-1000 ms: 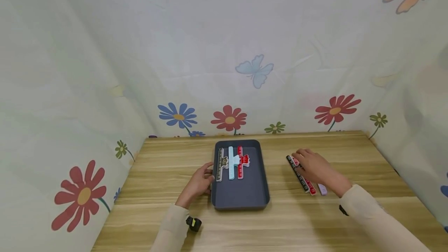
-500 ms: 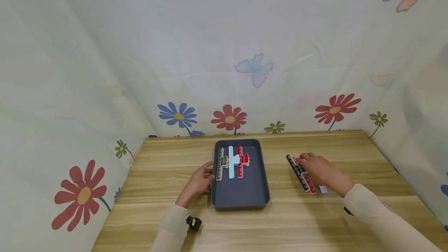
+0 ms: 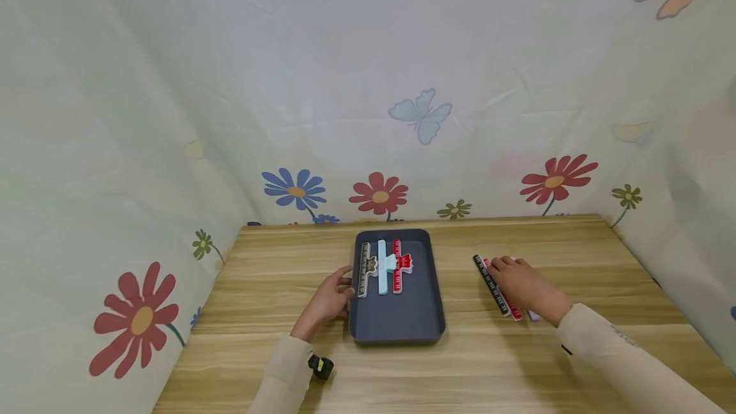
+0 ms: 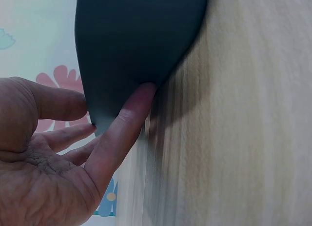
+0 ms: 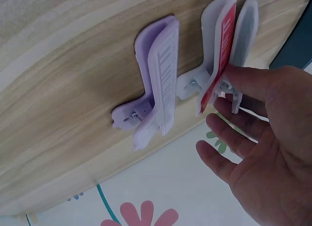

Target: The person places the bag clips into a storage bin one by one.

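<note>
In the head view my left hand touches the left side of a dark grey tray; the left wrist view has its fairly straight fingers against the outer wall. My right hand is over piano-key-patterned clips on the table. Its thumb and fingers pinch the handle of the black clip, partly hidden by the hand. Beside that lies a red clip, close to the thumb. A purple clip stands apart, mostly covered by the hand in the head view.
Inside the tray, a black clip, a light blue clip and a red clip lie side by side towards the far left. Behind the wooden table hangs a flower-patterned curtain.
My right hand has shifted slightly over the black clip's handle, which was exposed half a second ago. The left hand and the tray have stayed in place.
</note>
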Demonstrator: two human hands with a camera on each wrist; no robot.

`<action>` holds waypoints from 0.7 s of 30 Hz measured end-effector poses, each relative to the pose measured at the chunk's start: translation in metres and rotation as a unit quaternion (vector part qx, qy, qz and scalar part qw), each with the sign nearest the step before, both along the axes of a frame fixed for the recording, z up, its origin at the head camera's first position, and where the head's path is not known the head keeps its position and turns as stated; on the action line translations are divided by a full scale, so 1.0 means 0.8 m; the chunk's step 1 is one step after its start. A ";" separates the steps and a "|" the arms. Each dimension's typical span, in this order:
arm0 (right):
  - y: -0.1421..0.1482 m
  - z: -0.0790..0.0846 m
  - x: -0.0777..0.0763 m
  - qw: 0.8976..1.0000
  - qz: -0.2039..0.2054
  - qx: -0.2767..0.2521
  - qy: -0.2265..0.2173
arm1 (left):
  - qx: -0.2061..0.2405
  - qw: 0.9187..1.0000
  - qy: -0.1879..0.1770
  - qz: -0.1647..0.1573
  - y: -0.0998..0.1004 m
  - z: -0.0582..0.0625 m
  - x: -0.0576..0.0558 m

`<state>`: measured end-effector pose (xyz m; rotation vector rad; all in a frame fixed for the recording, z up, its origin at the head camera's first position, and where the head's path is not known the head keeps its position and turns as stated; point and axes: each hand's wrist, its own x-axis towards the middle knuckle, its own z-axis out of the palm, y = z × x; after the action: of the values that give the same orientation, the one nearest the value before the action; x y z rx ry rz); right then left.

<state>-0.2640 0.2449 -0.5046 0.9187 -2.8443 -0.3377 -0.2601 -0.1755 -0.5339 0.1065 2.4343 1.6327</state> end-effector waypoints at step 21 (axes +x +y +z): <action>0.000 -0.012 0.001 1.000 0.000 0.002 0.022 | -0.001 1.000 -0.006 0.003 0.000 -0.003 -0.001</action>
<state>-0.2636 0.2447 -0.5140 0.9015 -2.8051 -0.3587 -0.2606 -0.1758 -0.5363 0.0878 2.4304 1.6287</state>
